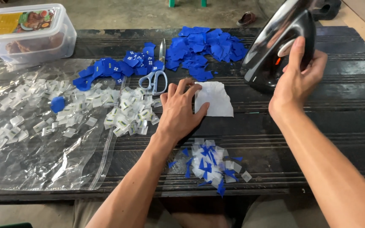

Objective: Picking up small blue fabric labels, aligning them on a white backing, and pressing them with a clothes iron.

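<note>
Nearest the person, at the table's front edge, lies a small heap of scraps (210, 164): white squares mixed with blue slivers. It sits between the two forearms, touching neither.

Beyond it, the left hand (178, 110) lies flat and open, palm down, its fingers spread over the left edge of a white cloth (215, 99). The cloth lies on the dark table (317, 122), roughly square with a curved top, its long axis running away from the person. It extends to the right of the left hand, toward the other arm.

The right hand (297, 78) is closed around the handle of a black iron (277, 46), held tilted and clear of the table, its sole facing down and left. The iron hangs up and to the right of the cloth, near but apart from it; the left hand is the nearer of the two to the cloth and already touches it.

To the left, a clear plastic sheet (39, 160) carries scattered white tags (127, 116), with one blue piece among them.

Farther back, scissors (157, 71) lie with blades pointing away, their pale handles just beyond the left fingertips. On the scissors' left sits a pile of blue patches (115, 67) bearing white marks; on their right, a larger pile of plain blue pieces (205, 48).

At the far left corner stands a lidded clear box (28, 31). Past the table's far edge, a sandal (246, 18) rests on the floor.
</note>
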